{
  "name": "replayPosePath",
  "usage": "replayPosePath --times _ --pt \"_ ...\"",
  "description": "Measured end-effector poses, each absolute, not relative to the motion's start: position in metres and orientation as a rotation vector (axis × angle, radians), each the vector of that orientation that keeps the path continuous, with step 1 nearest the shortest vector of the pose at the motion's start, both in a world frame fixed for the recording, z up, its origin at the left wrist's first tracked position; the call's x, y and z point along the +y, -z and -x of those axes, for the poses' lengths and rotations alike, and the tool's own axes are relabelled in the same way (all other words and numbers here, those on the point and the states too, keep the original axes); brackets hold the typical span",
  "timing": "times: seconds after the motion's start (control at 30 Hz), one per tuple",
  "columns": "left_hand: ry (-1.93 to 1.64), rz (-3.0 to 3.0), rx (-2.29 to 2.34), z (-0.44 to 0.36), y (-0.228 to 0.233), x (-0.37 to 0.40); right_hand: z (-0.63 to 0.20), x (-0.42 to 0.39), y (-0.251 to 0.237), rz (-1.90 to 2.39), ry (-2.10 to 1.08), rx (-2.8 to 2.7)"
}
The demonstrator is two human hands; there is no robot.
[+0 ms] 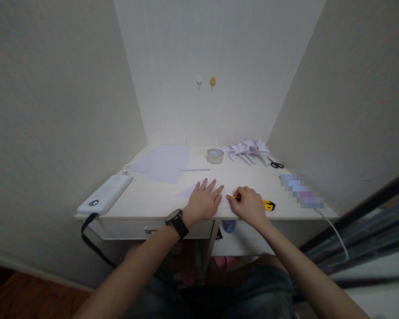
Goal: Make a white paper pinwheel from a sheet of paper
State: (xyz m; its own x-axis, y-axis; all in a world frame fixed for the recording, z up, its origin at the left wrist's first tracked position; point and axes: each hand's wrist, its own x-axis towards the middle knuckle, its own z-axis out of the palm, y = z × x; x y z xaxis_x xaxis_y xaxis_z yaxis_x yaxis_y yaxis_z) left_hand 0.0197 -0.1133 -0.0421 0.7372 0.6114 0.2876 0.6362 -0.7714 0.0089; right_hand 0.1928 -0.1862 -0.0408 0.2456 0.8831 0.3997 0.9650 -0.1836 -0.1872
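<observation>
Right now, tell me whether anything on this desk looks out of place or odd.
One thing: the white power bank lies at the desk's front left corner, its black strap dangling over the edge. Otherwise nothing looks spilled or damaged.

Pale paper sheet [189, 191] flat near desk front, yellow-black utility knife [267, 204] alongside

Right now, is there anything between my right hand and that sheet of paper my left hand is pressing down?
Nothing visible. The right hand holds the yellow utility knife right at the edge of the paper, beside the left hand lying flat on it. Tape roll and scissors sit farther back.
</observation>
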Motion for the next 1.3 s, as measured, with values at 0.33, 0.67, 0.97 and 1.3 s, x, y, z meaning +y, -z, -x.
replayPosePath --times 0.33,0.67,0.97,1.3 --pt "0.268 2.922 -1.099 0.021 0.036 -0.083 -0.196 -0.186 0.047 1.994 0.360 -1.770" --pt "0.265 2.929 -1.055 0.015 0.039 -0.085 -0.197 -0.187 0.046 1.972 0.337 -1.801" --pt "0.265 2.895 -1.084 0.013 0.043 -0.088 -0.201 -0.190 0.048 1.899 0.323 -1.821" --pt "0.251 2.893 -1.095 0.013 0.043 -0.087 -0.217 -0.191 0.049 1.668 0.085 -1.916"
